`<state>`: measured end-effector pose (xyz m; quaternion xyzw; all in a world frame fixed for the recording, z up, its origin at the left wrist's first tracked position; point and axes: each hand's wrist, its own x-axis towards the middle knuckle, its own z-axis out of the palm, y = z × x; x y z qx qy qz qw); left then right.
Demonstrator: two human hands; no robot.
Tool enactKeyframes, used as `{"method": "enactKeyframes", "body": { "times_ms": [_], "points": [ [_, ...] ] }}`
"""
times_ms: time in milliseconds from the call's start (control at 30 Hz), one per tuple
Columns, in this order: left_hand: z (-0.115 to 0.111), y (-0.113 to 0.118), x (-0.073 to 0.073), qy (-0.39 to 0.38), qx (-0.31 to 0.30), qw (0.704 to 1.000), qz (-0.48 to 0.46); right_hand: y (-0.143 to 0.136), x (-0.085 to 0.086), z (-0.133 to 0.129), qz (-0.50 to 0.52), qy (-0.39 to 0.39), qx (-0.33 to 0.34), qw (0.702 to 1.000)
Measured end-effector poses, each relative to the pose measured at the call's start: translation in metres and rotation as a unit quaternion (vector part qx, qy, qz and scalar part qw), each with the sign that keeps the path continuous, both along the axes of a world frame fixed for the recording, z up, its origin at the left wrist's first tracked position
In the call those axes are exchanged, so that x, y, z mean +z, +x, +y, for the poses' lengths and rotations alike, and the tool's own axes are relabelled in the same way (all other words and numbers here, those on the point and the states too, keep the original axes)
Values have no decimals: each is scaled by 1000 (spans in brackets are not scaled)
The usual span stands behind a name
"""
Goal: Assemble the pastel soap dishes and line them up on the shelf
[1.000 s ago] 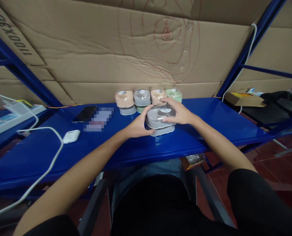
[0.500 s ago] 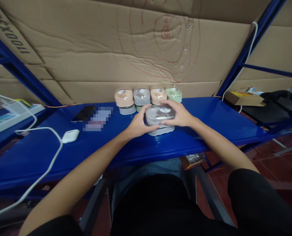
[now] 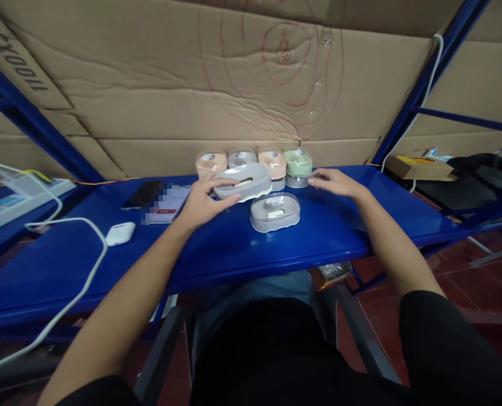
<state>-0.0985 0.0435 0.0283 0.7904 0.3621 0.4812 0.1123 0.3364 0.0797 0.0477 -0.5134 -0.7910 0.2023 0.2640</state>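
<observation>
My left hand (image 3: 206, 200) is closed on the left end of a grey oval soap box (image 3: 257, 179), holding it tilted above the blue table; no sticker shows on it. Another grey soap box (image 3: 275, 214) with a clear lid and round sticker sits on the table below and to the right. My right hand (image 3: 335, 183) is held apart from it, fingers loosely stretched and holding nothing. Its fingertips are just right of a stack topped by a green soap box (image 3: 298, 163). Peach soap boxes (image 3: 271, 164) stand in the same row, partly hidden behind the held box.
A cardboard wall (image 3: 170, 113) rises behind the blue table (image 3: 217, 248). Phones (image 3: 143, 194) and a white earbud case (image 3: 121, 233) lie at left, beside a white cable (image 3: 94, 270). An open cardboard box (image 3: 422, 169) is at far right.
The upper grey soap box has come off the lower one and moved up and left in my left hand. My right hand has let go of it and moved right.
</observation>
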Motion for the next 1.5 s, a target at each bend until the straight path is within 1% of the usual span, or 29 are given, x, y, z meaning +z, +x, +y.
{"method": "enactKeyframes", "body": {
  "times_ms": [67,133,233,333,433,500,600,667,933,1067,1200,1300,1500],
  "points": [
    [0,-4,0,-13,11,1000,5,0,-2,2,-8,-31,-1,999],
    [-2,-9,-2,-30,23,999,16,-1,-4,3,-17,-41,1,999],
    [-8,-22,-4,-61,48,996,49,-2,-6,3,-25,-39,5,999],
    [-14,-43,-8,-81,72,992,71,-1,-6,4,-27,-36,5,999],
    [-16,-61,-15,-99,94,987,84,-1,-5,5,-47,-26,-6,999],
    [-16,-67,-21,-113,103,984,91,-1,-4,5,-71,-23,-18,997],
    [-14,-69,-27,-126,91,982,105,-1,-4,4,-90,-32,-20,995],
    [-13,-68,-29,-127,83,982,114,-1,-5,4,-89,-39,-12,995],
    [-15,-70,-25,-108,102,983,108,3,-12,9,-124,-48,21,991],
    [-14,-70,-27,-108,126,979,118,6,-12,11,-160,-37,32,986],
    [-12,-71,-28,-107,137,977,120,7,-13,12,-176,-19,34,984],
    [-12,-71,-28,-106,136,978,115,6,-13,11,-177,-14,40,983],
    [-15,-70,-26,-112,120,980,115,2,-10,8,-175,-34,30,984]
  ]
}}
